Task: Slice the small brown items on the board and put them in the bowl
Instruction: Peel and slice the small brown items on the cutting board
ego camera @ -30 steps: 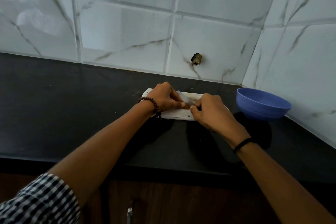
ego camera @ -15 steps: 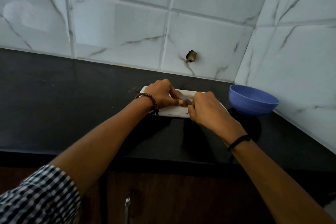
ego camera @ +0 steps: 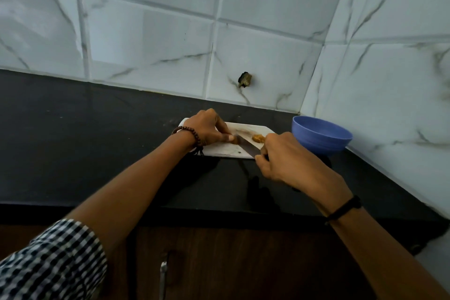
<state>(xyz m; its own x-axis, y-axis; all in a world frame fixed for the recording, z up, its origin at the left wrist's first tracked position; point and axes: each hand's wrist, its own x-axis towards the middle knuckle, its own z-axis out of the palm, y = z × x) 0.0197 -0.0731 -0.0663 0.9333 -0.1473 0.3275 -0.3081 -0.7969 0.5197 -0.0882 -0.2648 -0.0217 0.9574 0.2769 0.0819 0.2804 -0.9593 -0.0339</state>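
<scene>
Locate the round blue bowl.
Head view, right side: the round blue bowl sits on the black countertop in the tiled corner, just right of the white cutting board and beyond the right hand.

White marble-veined tiles cover the back wall, meeting a side wall at the right corner. A dark stub pokes from one tile. Glossy black counter below, brown cabinet underneath, metal handle.

no readable txt, no labels, no nos.
</scene>
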